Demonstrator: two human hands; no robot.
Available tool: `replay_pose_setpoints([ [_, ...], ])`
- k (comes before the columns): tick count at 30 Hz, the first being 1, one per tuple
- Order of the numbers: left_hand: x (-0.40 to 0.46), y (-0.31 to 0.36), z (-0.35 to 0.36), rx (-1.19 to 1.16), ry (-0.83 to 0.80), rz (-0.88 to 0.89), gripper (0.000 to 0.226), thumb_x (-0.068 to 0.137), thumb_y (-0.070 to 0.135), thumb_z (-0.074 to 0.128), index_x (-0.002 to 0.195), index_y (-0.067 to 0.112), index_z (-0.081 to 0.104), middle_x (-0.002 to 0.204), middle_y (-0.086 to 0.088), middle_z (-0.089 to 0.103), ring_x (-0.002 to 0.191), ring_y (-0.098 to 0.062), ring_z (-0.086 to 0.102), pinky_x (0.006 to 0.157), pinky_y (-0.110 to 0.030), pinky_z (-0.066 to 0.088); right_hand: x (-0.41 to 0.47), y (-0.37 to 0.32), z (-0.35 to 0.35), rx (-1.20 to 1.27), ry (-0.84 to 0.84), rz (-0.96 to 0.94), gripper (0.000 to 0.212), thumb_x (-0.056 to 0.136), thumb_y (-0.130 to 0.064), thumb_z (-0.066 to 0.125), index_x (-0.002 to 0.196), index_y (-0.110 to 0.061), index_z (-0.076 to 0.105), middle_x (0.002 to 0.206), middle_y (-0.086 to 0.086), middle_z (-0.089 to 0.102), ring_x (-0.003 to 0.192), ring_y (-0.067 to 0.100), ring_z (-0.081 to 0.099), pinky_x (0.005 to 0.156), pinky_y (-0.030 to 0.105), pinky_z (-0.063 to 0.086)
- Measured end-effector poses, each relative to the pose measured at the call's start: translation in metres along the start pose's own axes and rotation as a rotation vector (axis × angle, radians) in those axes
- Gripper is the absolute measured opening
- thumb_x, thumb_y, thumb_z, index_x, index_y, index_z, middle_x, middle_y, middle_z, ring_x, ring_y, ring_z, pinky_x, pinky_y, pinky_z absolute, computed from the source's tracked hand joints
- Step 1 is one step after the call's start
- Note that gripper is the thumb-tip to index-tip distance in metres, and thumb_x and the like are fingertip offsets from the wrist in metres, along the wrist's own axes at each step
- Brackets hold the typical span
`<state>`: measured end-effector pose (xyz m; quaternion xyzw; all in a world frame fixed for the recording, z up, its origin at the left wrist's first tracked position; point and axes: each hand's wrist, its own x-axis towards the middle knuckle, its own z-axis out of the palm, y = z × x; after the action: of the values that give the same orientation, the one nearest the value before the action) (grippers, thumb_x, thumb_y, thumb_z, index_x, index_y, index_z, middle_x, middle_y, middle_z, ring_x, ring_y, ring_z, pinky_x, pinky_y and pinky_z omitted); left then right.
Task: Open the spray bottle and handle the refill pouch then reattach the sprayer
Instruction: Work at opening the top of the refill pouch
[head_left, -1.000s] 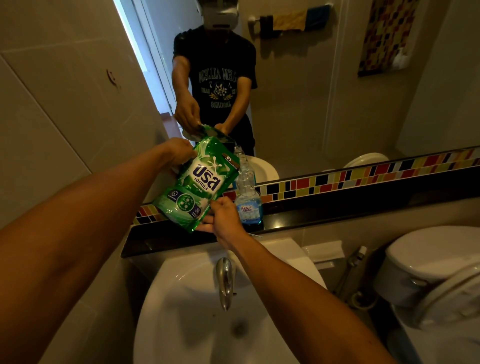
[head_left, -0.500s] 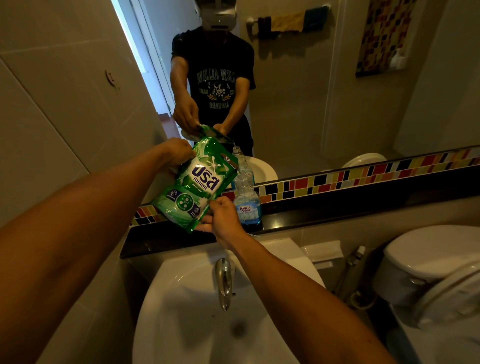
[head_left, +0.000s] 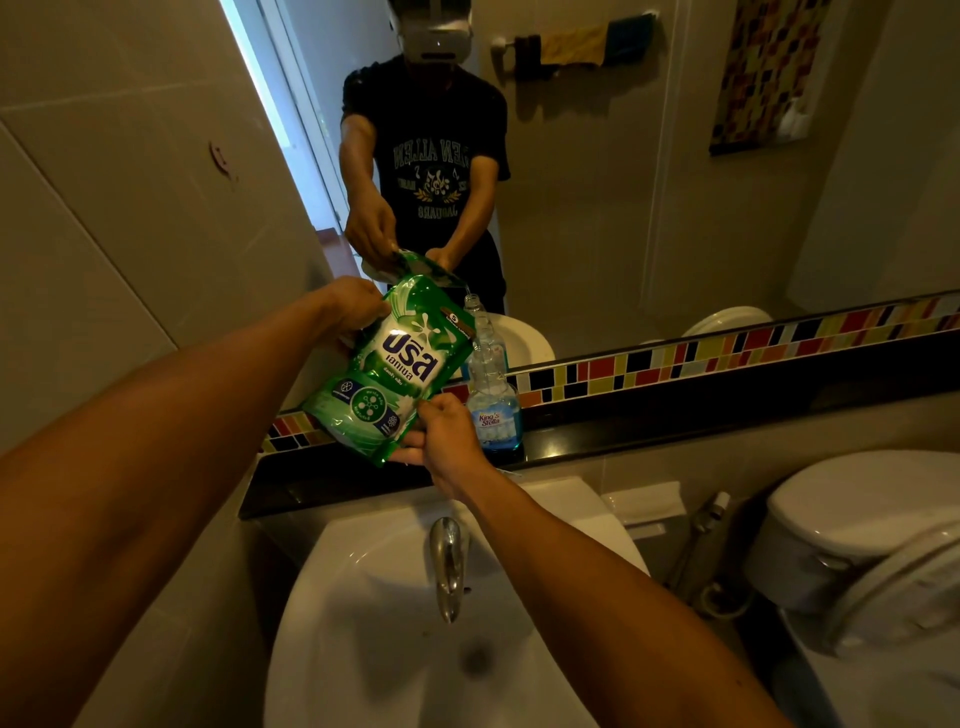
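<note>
- A bathroom: a black ledge (head_left: 623, 436) runs along the wall under a mirror (head_left: 675, 182), with a strip of coloured tiles (head_left: 727, 351) at the mirror's foot.
- One white sink (head_left: 374, 623) lies below the ledge at 6 o'clock, with one metal tap (head_left: 447, 566) over its bowl.
- One white toilet (head_left: 857, 519) stands at 4 o'clock.
- One clear spray bottle (head_left: 491, 395), its neck uncapped and blue liquid in its lower part, stands upright on the ledge near the centre.
- One green refill pouch (head_left: 389, 369) is held tilted just left of the bottle, its upper corner at the bottle's mouth.
- Left hand (head_left: 353, 306) grips the pouch's top edge at 11 o'clock, fingers curled round it.
- Right hand (head_left: 447, 436) pinches the pouch's bottom corner, just in front of the bottle.
- One rail with cloths (head_left: 571, 49) shows in the mirror at 1 o'clock.
</note>
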<state>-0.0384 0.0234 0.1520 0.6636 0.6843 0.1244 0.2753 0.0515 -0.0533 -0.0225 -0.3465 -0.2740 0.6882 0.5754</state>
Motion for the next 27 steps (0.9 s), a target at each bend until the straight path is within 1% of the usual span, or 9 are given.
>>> replay_pose_setpoints([
  [3, 0.0003, -0.0002, 0.0006, 0.006, -0.006, -0.001, 0.029, 0.103, 0.021, 0.048, 0.119, 0.001, 0.059, 0.100, -0.018, 0.063, 0.076, -0.025, 0.060, 0.057, -0.036, 0.049, 0.0009, 0.0013, -0.0015, -0.009, -0.005, 0.008, 0.019, 0.109, -0.016, 0.042, 0.125, -0.005, 0.043, 0.124, 0.029, 0.066, 0.082, 0.026, 0.076, 0.064, 0.044, 0.066],
  [5, 0.0004, 0.0002, 0.0012, 0.005, -0.004, 0.000, 0.029, 0.103, 0.021, 0.048, 0.119, 0.001, 0.060, 0.097, -0.016, 0.062, 0.076, -0.025, 0.060, 0.057, -0.036, 0.049, 0.0003, 0.0015, -0.0016, -0.006, -0.001, 0.010, 0.016, 0.109, -0.016, 0.042, 0.123, -0.007, 0.043, 0.127, 0.030, 0.065, 0.087, 0.029, 0.075, 0.061, 0.041, 0.066],
  [6, 0.0006, 0.0006, 0.0017, 0.001, -0.005, -0.001, 0.028, 0.103, 0.021, 0.049, 0.119, 0.001, 0.060, 0.098, -0.016, 0.062, 0.076, -0.026, 0.060, 0.060, -0.038, 0.050, 0.0000, 0.0013, -0.0018, -0.001, 0.000, 0.011, 0.015, 0.109, -0.015, 0.042, 0.122, -0.007, 0.043, 0.129, 0.031, 0.065, 0.089, 0.030, 0.075, 0.060, 0.040, 0.065],
  [8, 0.0015, 0.0010, 0.0025, -0.001, -0.003, 0.003, 0.029, 0.103, 0.021, 0.048, 0.119, 0.000, 0.060, 0.107, -0.021, 0.064, 0.078, -0.027, 0.060, 0.069, -0.042, 0.051, 0.0001, 0.0014, -0.0022, 0.000, -0.002, 0.013, 0.014, 0.109, -0.015, 0.042, 0.121, -0.008, 0.043, 0.129, 0.030, 0.065, 0.093, 0.032, 0.075, 0.060, 0.039, 0.065],
  [11, 0.0026, 0.0013, 0.0032, 0.009, 0.005, 0.018, 0.031, 0.103, 0.020, 0.047, 0.120, -0.002, 0.060, 0.116, -0.025, 0.063, 0.089, -0.032, 0.061, 0.081, -0.045, 0.053, -0.0003, 0.0008, -0.0023, 0.005, -0.007, 0.013, 0.010, 0.110, -0.015, 0.041, 0.117, -0.009, 0.044, 0.128, 0.030, 0.065, 0.087, 0.028, 0.076, 0.058, 0.037, 0.064],
  [13, 0.0029, 0.0012, 0.0040, 0.012, 0.001, 0.023, 0.031, 0.103, 0.019, 0.047, 0.121, -0.003, 0.059, 0.118, -0.026, 0.063, 0.093, -0.033, 0.061, 0.084, -0.045, 0.053, -0.0004, 0.0007, -0.0026, 0.011, -0.009, 0.009, 0.008, 0.109, -0.015, 0.042, 0.115, -0.009, 0.044, 0.127, 0.031, 0.065, 0.082, 0.025, 0.076, 0.057, 0.036, 0.063],
  [16, 0.0029, 0.0007, 0.0046, 0.014, 0.002, 0.031, 0.031, 0.103, 0.018, 0.046, 0.122, -0.003, 0.059, 0.119, -0.026, 0.063, 0.095, -0.033, 0.061, 0.090, -0.046, 0.052, -0.0001, 0.0014, -0.0030, 0.012, -0.012, 0.009, 0.009, 0.109, -0.016, 0.043, 0.115, -0.009, 0.043, 0.128, 0.031, 0.065, 0.085, 0.027, 0.076, 0.058, 0.037, 0.064],
  [20, 0.0025, 0.0010, 0.0046, 0.025, 0.000, 0.036, 0.033, 0.104, 0.018, 0.045, 0.122, -0.005, 0.059, 0.121, -0.028, 0.062, 0.104, -0.038, 0.062, 0.096, -0.049, 0.052, 0.0003, 0.0019, -0.0024, 0.025, -0.006, 0.008, 0.008, 0.109, -0.015, 0.042, 0.114, -0.008, 0.043, 0.127, 0.032, 0.064, 0.081, 0.025, 0.076, 0.057, 0.037, 0.064],
  [27, 0.0030, 0.0022, 0.0043, 0.032, -0.009, 0.024, 0.033, 0.104, 0.020, 0.046, 0.122, -0.004, 0.058, 0.121, -0.028, 0.062, 0.098, -0.037, 0.061, 0.091, -0.051, 0.054, 0.0013, 0.0016, -0.0031, 0.015, 0.005, 0.022, 0.010, 0.110, -0.016, 0.042, 0.116, -0.008, 0.043, 0.129, 0.030, 0.064, 0.093, 0.032, 0.075, 0.059, 0.040, 0.065],
])
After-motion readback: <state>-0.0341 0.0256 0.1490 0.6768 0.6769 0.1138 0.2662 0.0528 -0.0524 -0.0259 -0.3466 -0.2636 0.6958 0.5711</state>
